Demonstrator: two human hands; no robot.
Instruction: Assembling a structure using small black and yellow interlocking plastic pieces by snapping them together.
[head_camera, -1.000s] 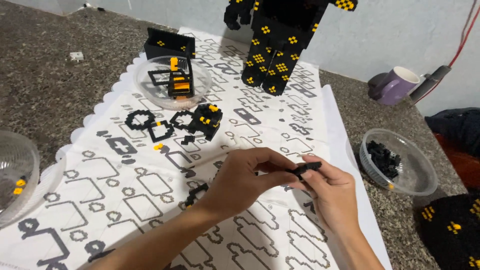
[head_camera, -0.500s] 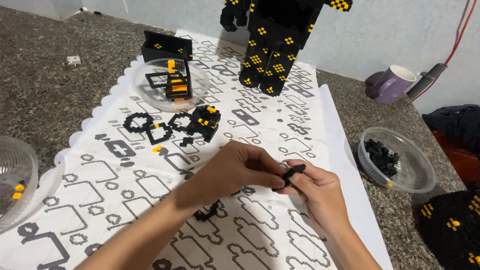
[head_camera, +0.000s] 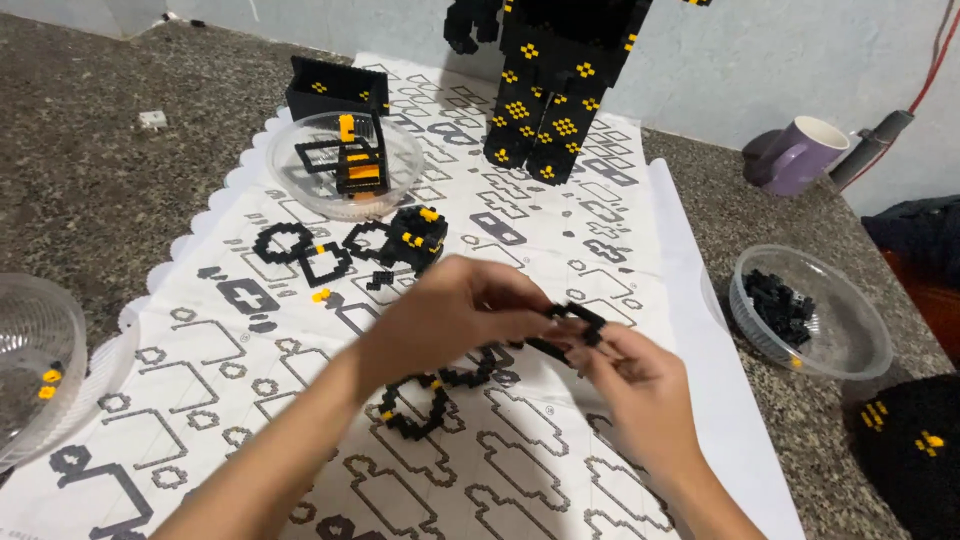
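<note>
Both of my hands meet above the middle of the white paper sheet (head_camera: 640, 250), which lies on the speckled stone counter (head_camera: 90, 180) and is printed with black outline shapes. My left hand (head_camera: 455, 310) closes its fingertips on one end of a small black brick frame (head_camera: 570, 325), and my right hand (head_camera: 640, 385) pinches the other end, so the frame is held between them, a little above the sheet. Both grips are closed tight on the piece.

Just under my hands, a chain of black brick loops (head_camera: 430, 395) with a few yellow dots lies flat on the sheet. Further up, two black ring pieces (head_camera: 300, 250) lie beside a small black cube with yellow spots (head_camera: 415, 235). Behind them stands a clear plastic bowl (head_camera: 300, 190) with black and orange parts inside, and a black box (head_camera: 330, 90) is just behind it. A tall black figure with yellow dots (head_camera: 555, 90) stands at the far edge of the sheet.

At my right, another clear bowl (head_camera: 850, 350) holds loose black bricks, and a purple mug (head_camera: 795, 155) stands near the wall. At my left edge, a third clear bowl (head_camera: 30, 330) holds some yellow bricks.
</note>
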